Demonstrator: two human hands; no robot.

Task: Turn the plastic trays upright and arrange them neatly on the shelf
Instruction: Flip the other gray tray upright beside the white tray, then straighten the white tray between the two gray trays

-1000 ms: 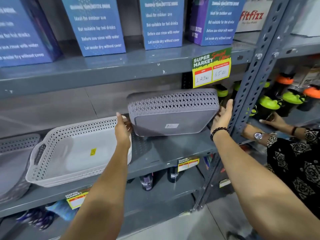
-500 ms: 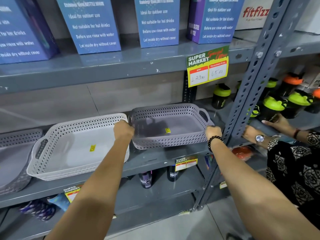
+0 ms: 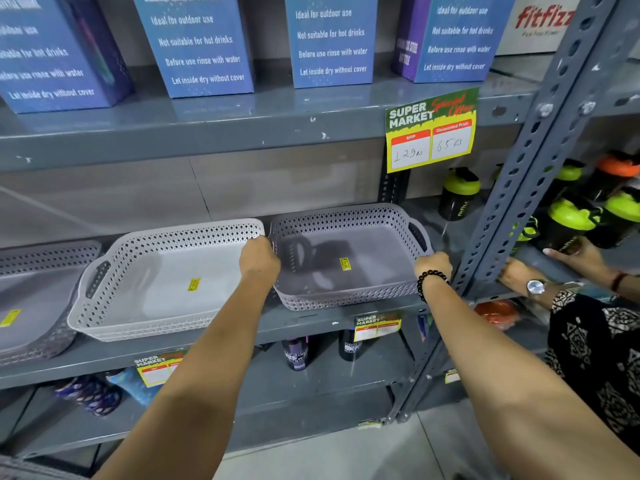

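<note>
1. Nearest to us, both forearms reach up and forward to the middle shelf. The hands are apart, one at each end of the grey tray.
2. The left hand is closed over the rim at the tray's left end. The right hand, with a bead bracelet at the wrist, is closed over the right end by the handle cut-out. We judge both as clamped on the grey tray; the fingers themselves are hidden behind the knuckles.
3. The grey tray is upright, open side up, with its base on the shelf or very nearly so; we cannot tell whether it is fully set down. Its left end is just beside the white tray.
4. The white tray is upright on the same shelf. A third tray, partly cut off at the left edge, also appears upright.
5. Status: all three visible trays are turned up. We judge the remaining work as small: release the grey tray and square it into line with the others. Trays outside the view cannot be assessed.
6. Farther back, boxes stand on the upper shelf. To the right, another person's hands work among bottles.
</note>
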